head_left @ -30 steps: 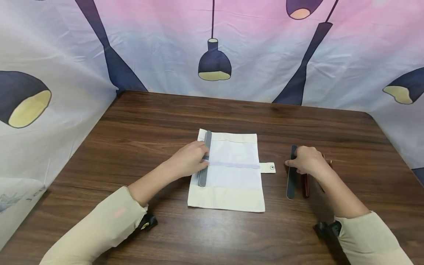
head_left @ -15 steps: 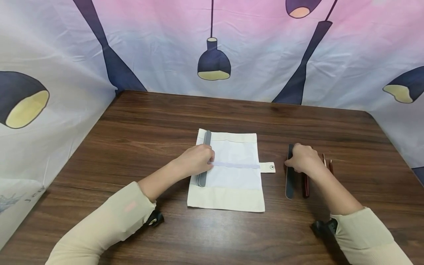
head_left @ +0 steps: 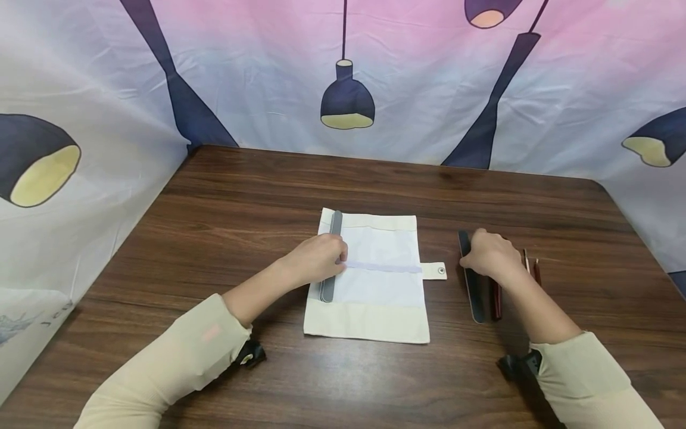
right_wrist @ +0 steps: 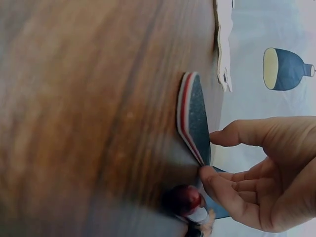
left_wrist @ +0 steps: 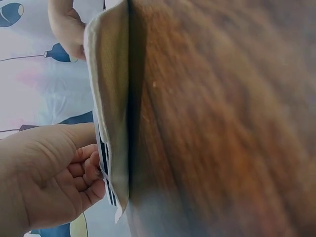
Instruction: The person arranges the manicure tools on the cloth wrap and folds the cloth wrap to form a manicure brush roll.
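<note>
A cream cloth pouch (head_left: 367, 323) lies unrolled on the table, a lavender elastic band (head_left: 380, 267) running across its middle. Several grey nail files (head_left: 327, 289) lie stacked along its left side. Over this stack reaches my left hand (head_left: 320, 257), thumb and curled fingertips pinching at the band just right of the files. The left wrist view shows the fingers (left_wrist: 94, 170) close against the files' edges. To the right of the pouch, my right hand (head_left: 490, 256) pinches a dark nail file (right_wrist: 198, 116) with a red and white layered edge between thumb and forefinger.
A dark red handle-like stick (head_left: 496, 301) lies beside the right hand, partly covered by it. Two thin sticks (head_left: 537, 272) show behind the right wrist. The pouch's snap tab (head_left: 434, 271) points toward the right hand. A printed cloth (head_left: 407, 83) hangs behind the table (head_left: 257, 196).
My left hand has shifted slightly right, past the stacked files to the band. In my right hand, the dark nail file has turned, its far end swinging left.
</note>
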The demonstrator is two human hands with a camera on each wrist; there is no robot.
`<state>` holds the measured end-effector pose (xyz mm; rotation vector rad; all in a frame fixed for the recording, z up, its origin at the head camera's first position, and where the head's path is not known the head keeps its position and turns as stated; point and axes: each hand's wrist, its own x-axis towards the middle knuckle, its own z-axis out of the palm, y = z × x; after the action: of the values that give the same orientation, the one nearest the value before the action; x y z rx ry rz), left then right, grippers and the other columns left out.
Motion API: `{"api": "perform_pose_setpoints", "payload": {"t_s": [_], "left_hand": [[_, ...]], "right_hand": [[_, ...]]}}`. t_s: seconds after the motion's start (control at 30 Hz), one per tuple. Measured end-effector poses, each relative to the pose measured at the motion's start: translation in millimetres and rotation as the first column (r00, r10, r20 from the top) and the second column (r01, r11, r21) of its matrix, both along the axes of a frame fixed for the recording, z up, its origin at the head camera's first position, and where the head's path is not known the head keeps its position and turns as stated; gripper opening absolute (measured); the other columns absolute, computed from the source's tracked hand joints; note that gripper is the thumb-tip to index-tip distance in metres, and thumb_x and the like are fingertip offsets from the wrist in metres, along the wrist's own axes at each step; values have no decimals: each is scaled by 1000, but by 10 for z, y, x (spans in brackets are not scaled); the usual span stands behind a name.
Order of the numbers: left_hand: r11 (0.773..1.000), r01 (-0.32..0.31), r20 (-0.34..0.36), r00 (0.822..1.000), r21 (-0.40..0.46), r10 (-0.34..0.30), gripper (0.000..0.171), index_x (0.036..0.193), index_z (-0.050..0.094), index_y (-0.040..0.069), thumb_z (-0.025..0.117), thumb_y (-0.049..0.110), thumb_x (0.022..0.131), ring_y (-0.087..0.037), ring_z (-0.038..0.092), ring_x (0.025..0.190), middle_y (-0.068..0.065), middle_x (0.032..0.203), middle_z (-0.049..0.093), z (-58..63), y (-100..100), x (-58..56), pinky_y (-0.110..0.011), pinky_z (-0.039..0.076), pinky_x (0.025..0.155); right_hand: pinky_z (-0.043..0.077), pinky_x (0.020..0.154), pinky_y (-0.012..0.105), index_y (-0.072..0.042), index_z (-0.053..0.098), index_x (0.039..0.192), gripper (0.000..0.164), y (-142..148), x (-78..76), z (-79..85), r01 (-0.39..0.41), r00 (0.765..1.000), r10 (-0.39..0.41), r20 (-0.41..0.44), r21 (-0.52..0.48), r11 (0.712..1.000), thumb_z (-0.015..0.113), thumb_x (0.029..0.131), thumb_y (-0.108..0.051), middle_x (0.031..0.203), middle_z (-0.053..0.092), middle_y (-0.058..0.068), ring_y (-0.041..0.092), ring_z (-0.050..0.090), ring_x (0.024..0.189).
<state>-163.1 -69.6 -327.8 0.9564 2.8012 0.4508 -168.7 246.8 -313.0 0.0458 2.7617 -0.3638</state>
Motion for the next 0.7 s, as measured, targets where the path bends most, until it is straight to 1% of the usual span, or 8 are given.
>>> {"api": "perform_pose_setpoints", "payload": {"t_s": [0.13, 0.2, 0.27, 0.33, 0.4, 0.5, 0.6, 0.7], "left_hand": [[1000, 1, -5, 1000, 6, -1, 6, 86, 67, 3, 67, 8, 82, -15, 50, 71, -2, 80, 59, -10, -6, 1, -25, 44, 60], [1000, 1, -8, 1000, 9, -1, 6, 85, 66, 3, 67, 8, 82, -15, 50, 70, -2, 80, 59, -10, -8, 5, -25, 44, 60], [1000, -1, -10, 1000, 11, 1, 6, 85, 66, 3, 67, 8, 82, -15, 50, 70, -2, 80, 59, -13, -12, 7, -25, 44, 60], [1000, -2, -12, 1000, 11, 2, 5, 85, 66, 3, 67, 8, 82, -14, 49, 70, -2, 79, 59, -15, -15, 8, -25, 44, 60], [1000, -1, -16, 1000, 14, 1, 5, 84, 66, 3, 67, 8, 83, -14, 49, 70, -2, 80, 58, -22, -17, 5, -24, 43, 60], [1000, 3, -26, 1000, 18, -3, 4, 83, 66, 3, 66, 8, 83, -14, 49, 70, -2, 80, 58, -38, -22, -1, -24, 43, 60], [1000, -2, -24, 1000, 18, 2, 4, 84, 66, 4, 65, 8, 83, -14, 49, 70, -2, 81, 59, -44, -32, -2, -25, 43, 60], [1000, -7, -20, 1000, 17, 7, 4, 84, 65, 4, 65, 8, 83, -14, 49, 70, -2, 81, 58, -40, -35, -2, -25, 43, 61]], "right_hand": [[40, 47, 34, 5, 52, 80, 27, 5, -18, -6, 2, 1000, -3, -15, -37, 999, 61, 83, -20, 66, 51, 13, 25, 49, 57], [38, 46, 31, -2, 50, 68, 25, 0, -32, 0, -1, 999, -2, -44, -67, 998, 60, 83, -19, 59, 47, 8, 21, 47, 53], [38, 45, 30, -3, 49, 63, 27, -15, -54, 13, -12, 996, 4, -84, -89, 996, 59, 83, -19, 57, 46, 7, 20, 46, 51], [40, 49, 33, 2, 56, 69, 25, -43, -79, 36, -26, 992, 12, -129, -103, 994, 58, 83, -19, 61, 52, 11, 23, 49, 55], [42, 55, 37, 9, 59, 87, 30, -83, -107, 68, -20, 987, 0, -159, -122, 992, 57, 84, -20, 71, 57, 15, 27, 52, 62], [44, 58, 39, 14, 50, 114, 46, -162, -151, 129, -1, 980, -33, -196, -171, 985, 56, 86, -22, 78, 60, 18, 29, 55, 66], [42, 52, 35, 12, 44, 118, 48, -260, -186, 204, 13, 969, -70, -238, -234, 972, 55, 87, -23, 72, 58, 14, 26, 53, 61], [40, 53, 34, 8, 43, 118, 45, -379, -207, 282, 9, 947, -98, -306, -277, 961, 54, 88, -23, 77, 57, 13, 25, 51, 61]]}}
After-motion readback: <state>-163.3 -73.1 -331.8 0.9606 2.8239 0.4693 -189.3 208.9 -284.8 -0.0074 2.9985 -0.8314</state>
